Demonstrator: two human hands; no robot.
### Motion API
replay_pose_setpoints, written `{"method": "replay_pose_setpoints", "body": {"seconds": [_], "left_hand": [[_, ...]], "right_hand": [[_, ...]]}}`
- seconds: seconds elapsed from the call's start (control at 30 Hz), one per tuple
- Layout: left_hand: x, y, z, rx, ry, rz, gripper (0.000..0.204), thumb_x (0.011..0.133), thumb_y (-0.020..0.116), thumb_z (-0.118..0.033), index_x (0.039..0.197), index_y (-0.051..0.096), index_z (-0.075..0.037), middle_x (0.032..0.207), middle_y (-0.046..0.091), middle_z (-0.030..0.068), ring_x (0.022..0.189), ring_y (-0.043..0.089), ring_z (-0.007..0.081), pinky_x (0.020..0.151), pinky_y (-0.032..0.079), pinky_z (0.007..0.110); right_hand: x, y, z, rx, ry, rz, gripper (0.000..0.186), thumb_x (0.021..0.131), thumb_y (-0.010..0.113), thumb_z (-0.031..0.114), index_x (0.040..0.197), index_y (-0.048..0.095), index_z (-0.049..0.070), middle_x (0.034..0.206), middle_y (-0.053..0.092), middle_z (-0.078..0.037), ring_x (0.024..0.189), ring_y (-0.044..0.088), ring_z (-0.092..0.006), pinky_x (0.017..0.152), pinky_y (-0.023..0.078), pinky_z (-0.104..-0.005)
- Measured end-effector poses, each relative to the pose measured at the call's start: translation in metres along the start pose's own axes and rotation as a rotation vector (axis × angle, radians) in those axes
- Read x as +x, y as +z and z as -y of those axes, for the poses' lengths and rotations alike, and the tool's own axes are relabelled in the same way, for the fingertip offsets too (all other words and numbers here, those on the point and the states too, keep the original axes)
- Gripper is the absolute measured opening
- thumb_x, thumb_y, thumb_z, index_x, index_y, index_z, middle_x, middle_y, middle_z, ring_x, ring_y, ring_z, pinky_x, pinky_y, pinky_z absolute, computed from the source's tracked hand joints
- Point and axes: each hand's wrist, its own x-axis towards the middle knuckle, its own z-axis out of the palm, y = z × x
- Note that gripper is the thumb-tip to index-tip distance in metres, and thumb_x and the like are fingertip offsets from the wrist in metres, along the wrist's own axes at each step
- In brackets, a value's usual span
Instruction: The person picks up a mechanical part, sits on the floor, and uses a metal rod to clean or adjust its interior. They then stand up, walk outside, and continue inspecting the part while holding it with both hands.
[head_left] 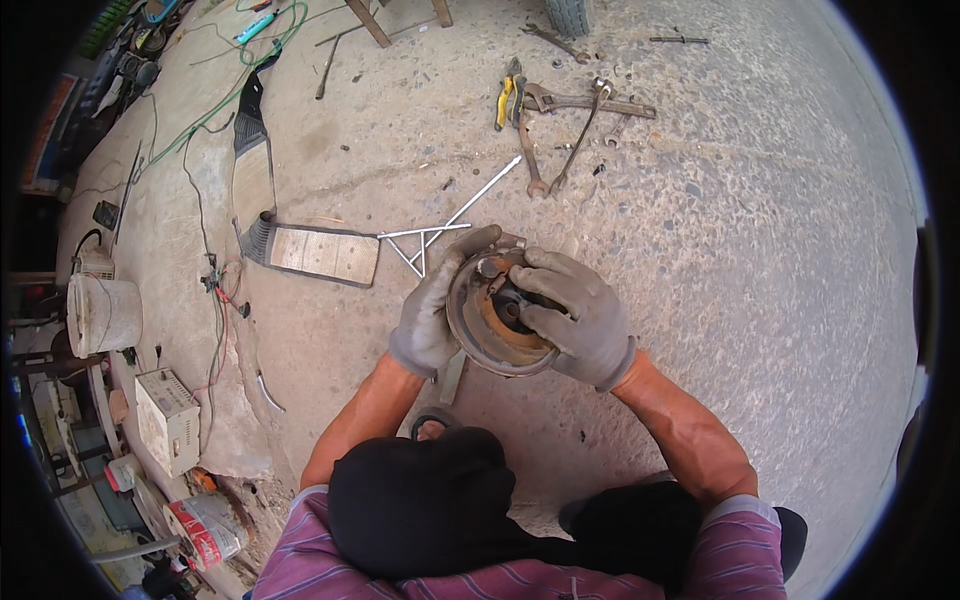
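Observation:
Both my hands wear grey work gloves and hold a round, rusty metal wheel hub point(475, 335), which looks like a brake drum, above the concrete. Its hollow side faces up, and curved brake-shoe-like parts show inside. My left hand point(430, 315) wraps round the left rim, thumb side toward the top. At the right, my right hand point(585, 310) grips the rim, with its fingers reaching over into the hollow. Just beyond the hub lies a silver T-shaped wrench point(484, 192), beside a thin silver metal frame point(421, 250).
Yellow-handled pliers point(503, 103), an adjustable wrench point(595, 104) and several spanners lie farther ahead. A bent, black-edged strip point(322, 256) is at the left. Farther left stand a white bucket point(108, 318) and a white metal box point(167, 420), with cables point(212, 290) on the ground.

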Motion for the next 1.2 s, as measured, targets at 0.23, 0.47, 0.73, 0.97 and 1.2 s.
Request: {"method": "replay_pose_setpoints", "body": {"seconds": [0.23,0.47,0.73,0.97,1.2], "left_hand": [[-0.012,0.017,-0.023,0.177,0.195,-0.139,0.033,0.105,0.046,-0.020,0.129,0.052,0.004,0.129,0.061,0.0175,0.115,0.062,0.0223,0.103,0.049,0.036],[-0.018,0.031,-0.035,0.528,0.365,-0.275,0.026,0.101,0.051,-0.007,0.124,0.058,0.004,0.119,0.066,0.0125,0.104,0.064,0.0135,0.093,0.052,0.028],[-0.021,0.046,-0.036,0.650,0.353,-0.217,0.025,0.100,0.050,-0.005,0.120,0.062,0.004,0.118,0.066,0.0119,0.106,0.064,0.0156,0.094,0.052,0.028],[-0.020,0.049,-0.026,0.803,0.339,-0.191,0.025,0.100,0.050,-0.005,0.121,0.060,0.005,0.123,0.065,0.0138,0.112,0.063,0.0168,0.097,0.050,0.030],[-0.014,0.052,-0.025,0.685,0.219,-0.201,0.027,0.099,0.051,-0.003,0.123,0.059,0.005,0.123,0.066,0.0128,0.113,0.062,0.0175,0.098,0.050,0.031]], "right_hand": [[0.007,0.003,0.017,0.030,0.112,0.082,0.050,0.061,0.080,0.007,0.110,0.070,0.013,0.137,0.056,-0.017,0.130,0.051,-0.0390,0.109,0.044,-0.0485],[-0.016,0.008,0.001,0.619,0.442,0.093,0.079,0.075,0.081,0.017,0.144,0.046,0.006,0.152,0.041,-0.019,0.142,0.040,-0.0356,0.116,0.036,-0.0444],[0.006,0.008,0.024,1.405,0.883,0.064,0.137,0.066,0.087,0.059,0.161,0.003,0.009,0.159,0.027,-0.020,0.144,0.035,-0.0319,0.113,0.035,-0.0434],[0.015,0.003,0.028,1.409,0.874,0.136,0.122,0.073,0.081,0.004,0.161,-0.004,0.007,0.145,0.036,-0.015,0.108,0.056,-0.0183,0.084,0.055,-0.0316],[0.008,0.008,0.026,1.397,0.903,0.023,0.117,0.072,0.083,0.008,0.161,0.005,0.006,0.142,0.040,-0.013,0.108,0.056,-0.0173,0.085,0.054,-0.0310]]}}
